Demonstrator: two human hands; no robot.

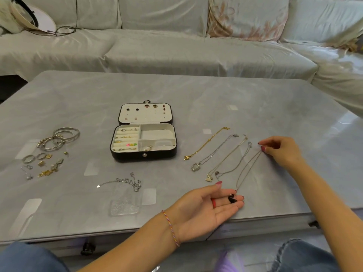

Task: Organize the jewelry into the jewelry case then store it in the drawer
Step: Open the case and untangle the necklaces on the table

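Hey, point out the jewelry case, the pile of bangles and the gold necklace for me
jewelry case (144, 155): head view, on its black front wall by the snap.
bangles (75, 134): head view, on the rim of the silver hoops.
gold necklace (207, 143): head view, midway along its chain.

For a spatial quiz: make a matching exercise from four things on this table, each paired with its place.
Things:
1. bangles
2. case
3. gold chain
4. black pendant

Places:
A. middle of the table, lid open
B. on the fingers of the left hand
C. far left of the table
D. right of the case, leftmost in the row of chains

Pairs: 1-C, 2-A, 3-D, 4-B
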